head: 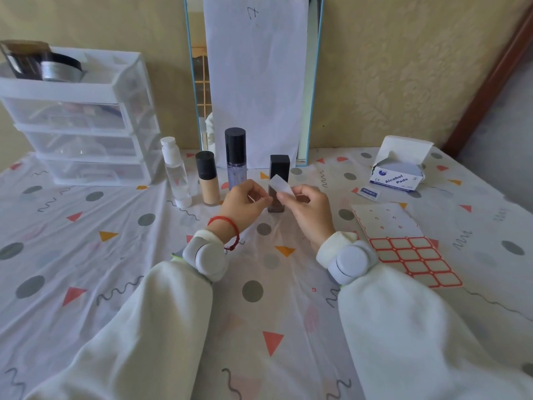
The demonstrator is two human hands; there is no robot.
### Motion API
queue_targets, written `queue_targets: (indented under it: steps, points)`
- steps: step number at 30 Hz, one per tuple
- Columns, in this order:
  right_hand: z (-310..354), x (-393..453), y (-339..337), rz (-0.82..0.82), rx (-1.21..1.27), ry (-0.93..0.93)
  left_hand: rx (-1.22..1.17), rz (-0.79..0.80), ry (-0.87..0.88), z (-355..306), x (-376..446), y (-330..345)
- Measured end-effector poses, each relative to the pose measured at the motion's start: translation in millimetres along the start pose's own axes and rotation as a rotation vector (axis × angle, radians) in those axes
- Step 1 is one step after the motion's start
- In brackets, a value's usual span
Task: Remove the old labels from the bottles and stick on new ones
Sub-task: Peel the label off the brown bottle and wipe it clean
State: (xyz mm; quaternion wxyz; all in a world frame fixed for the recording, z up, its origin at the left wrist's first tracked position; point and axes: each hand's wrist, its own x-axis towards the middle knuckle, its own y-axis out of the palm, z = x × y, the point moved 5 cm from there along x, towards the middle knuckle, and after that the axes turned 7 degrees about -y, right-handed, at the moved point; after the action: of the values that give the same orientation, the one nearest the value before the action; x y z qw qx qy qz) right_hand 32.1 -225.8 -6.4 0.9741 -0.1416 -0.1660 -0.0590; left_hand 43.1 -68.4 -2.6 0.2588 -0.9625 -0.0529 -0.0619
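Your right hand (310, 210) pinches the white label (280, 188), left hand (245, 202) curled at its edge; keep it flat; align on the dark bottle (279, 168).

A home dressing table; mirror (253, 82); cosmetics drawers (80, 125); wallpaper (403, 67).

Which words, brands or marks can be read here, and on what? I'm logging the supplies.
"Alcohol Pads": front of the white box.
"CE": the same box, lower left corner.
Hand-drawn mark, possibly a "7": paper sheet over the mirror; uncertain.
Blue sachet: print too small to read.
Bottles: no readable text.
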Motion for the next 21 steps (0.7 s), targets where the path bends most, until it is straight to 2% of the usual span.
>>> queue_targets:
  steps: [3, 9, 12, 17, 21]
  points:
    - [-2.3, 0.9, 0.7, 0.038, 0.023, 0.029, 0.14, 0.012, -0.038, 5.4, -3.0, 7.6]
    - [-4.2, -1.4, 3.7, 0.066, 0.101, 0.079, -0.043, 0.14, -0.016, 3.6, -6.9, 12.1]
    - [-3.4, -3.0, 6.1, 0.087, 0.098, 0.087, -0.117, 0.126, -0.002, 4.8, -6.8, 8.7]
    - [1.3, -4.1, 5.1, 0.088, 0.043, 0.063, 0.026, 0.072, 0.073, -0.1, -6.9, 8.3]
    - [2.8, -6.1, 4.9, 0.055, 0.019, 0.044, -0.043, 0.159, 0.015, 2.6, -8.0, 11.0]
